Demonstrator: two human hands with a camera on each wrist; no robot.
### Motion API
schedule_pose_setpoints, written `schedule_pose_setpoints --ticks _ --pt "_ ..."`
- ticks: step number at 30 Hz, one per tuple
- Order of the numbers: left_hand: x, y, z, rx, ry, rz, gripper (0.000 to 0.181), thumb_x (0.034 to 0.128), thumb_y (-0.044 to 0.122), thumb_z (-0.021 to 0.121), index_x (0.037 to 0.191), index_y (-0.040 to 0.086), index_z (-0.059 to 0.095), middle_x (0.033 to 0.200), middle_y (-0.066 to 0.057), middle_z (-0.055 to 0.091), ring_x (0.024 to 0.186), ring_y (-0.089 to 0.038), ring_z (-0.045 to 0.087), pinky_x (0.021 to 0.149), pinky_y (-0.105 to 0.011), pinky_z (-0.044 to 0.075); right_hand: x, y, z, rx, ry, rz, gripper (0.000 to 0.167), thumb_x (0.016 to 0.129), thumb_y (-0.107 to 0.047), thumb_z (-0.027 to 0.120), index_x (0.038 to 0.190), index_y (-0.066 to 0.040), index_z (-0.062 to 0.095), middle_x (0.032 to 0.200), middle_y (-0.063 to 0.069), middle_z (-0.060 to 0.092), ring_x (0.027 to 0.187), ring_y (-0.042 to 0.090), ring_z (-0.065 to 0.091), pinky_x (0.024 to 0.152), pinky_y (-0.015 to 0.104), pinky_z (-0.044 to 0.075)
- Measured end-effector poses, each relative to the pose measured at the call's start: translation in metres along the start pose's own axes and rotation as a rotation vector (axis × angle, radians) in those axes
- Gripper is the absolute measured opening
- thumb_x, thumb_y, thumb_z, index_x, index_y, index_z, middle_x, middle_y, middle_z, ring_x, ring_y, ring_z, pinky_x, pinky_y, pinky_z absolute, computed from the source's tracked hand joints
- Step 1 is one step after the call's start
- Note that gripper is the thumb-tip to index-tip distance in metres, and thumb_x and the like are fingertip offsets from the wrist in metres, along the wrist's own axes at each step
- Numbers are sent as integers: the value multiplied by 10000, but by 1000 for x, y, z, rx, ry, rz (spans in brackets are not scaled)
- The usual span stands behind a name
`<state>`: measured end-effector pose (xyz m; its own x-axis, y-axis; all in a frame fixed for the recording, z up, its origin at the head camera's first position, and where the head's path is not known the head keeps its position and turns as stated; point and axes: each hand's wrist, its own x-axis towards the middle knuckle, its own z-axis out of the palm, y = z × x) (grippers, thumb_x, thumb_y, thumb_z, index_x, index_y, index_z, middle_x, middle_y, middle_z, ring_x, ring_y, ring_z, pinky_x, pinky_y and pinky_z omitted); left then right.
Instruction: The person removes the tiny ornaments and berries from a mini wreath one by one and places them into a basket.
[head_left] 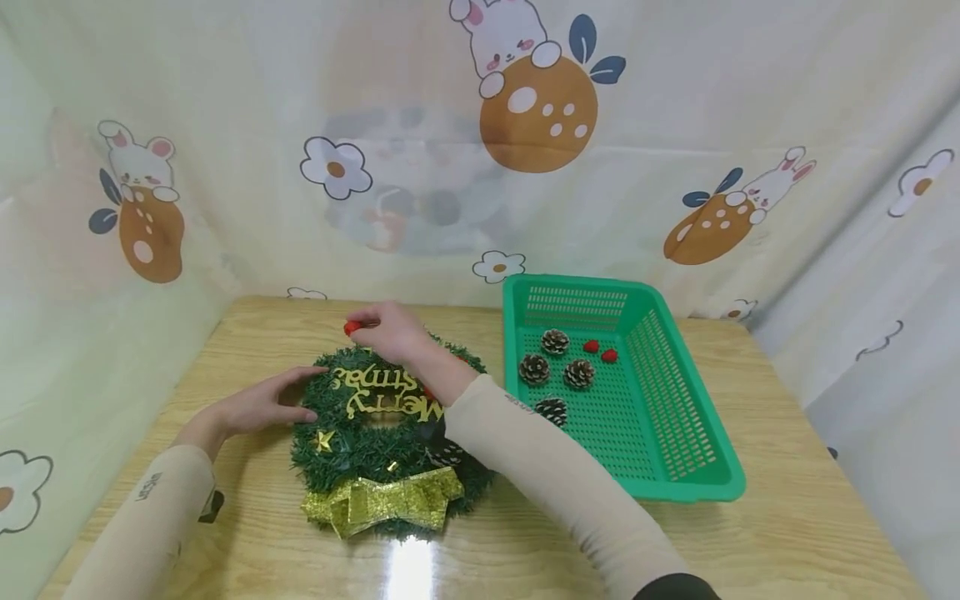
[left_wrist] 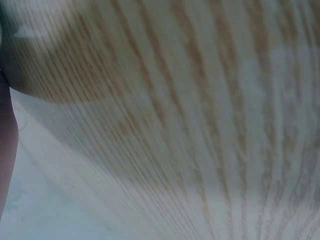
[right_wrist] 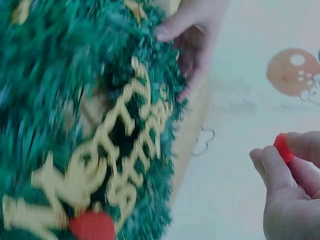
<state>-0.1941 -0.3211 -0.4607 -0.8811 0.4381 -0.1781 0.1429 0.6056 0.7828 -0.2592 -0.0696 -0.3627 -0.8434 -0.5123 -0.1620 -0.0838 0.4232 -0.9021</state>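
A green Christmas wreath (head_left: 322, 467) lies flat on the table, bearing gold "Merry Christmas" lettering (head_left: 397, 406), a gold star (head_left: 323, 441) and a glittery gold bow (head_left: 397, 502). At its left edge, my left hand (head_left: 262, 402) holds the rim, thumb on the greenery and fingers at the outer side. My right hand (head_left: 393, 333) is above the far side of the wreath, pinching a small red ornament (right_wrist: 283, 148) between thumb and fingers. Another red ornament (right_wrist: 94, 225) sits by the lettering. A pinecone (head_left: 446, 454) is on the wreath, partly hidden by my right sleeve.
To the right stands a green plastic basket (head_left: 693, 400) with several pinecones (head_left: 579, 374) and two red ornaments (head_left: 610, 356). A patterned curtain (head_left: 420, 200) hangs behind the wooden table (head_left: 795, 467). The left wrist view shows mainly blurred wood grain.
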Motion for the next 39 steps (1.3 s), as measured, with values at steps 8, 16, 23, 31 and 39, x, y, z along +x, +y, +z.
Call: schedule_pose_setpoints --ticks 8,16,23,31,39 --pt "-1 1 -1 27 9 -16 804 894 357 703 1544 154 276 1591 -250 143 1430 -509 90 1081 -735 48 -4 9 -43 59 57 -18 381 945 -72 639 1325 -70 606 1208 44 662 1097 169 612 947 299 512" --pt "-2 1 -1 37 8 -3 795 905 349 694 1545 139 272 1591 -243 154 1434 -497 97 1089 -726 60 -17 15 -83 76 71 -26 417 974 -59 592 1388 -76 540 1301 69 608 1197 192 564 1018 333 470" --pt "-1 0 -1 28 5 3 792 908 350 692 1546 143 271 1591 -243 153 1436 -494 95 1092 -723 58 -26 31 -118 50 109 -13 435 980 -79 586 1410 -82 521 1365 90 560 1233 229 533 1010 362 475" --pt "-1 0 -1 12 -2 -3 793 911 328 692 1547 131 262 1591 -248 144 1437 -493 87 1096 -717 47 -40 57 -158 26 197 51 437 989 -98 572 1421 -87 511 1494 80 436 1309 248 462 1060 414 430" --pt "-2 1 -1 7 -5 -9 798 908 324 695 1547 130 259 1591 -254 132 1435 -499 81 1092 -722 38 -55 85 -192 41 247 93 474 1002 -112 549 1465 -85 449 1423 115 505 1307 274 466 1079 434 410"
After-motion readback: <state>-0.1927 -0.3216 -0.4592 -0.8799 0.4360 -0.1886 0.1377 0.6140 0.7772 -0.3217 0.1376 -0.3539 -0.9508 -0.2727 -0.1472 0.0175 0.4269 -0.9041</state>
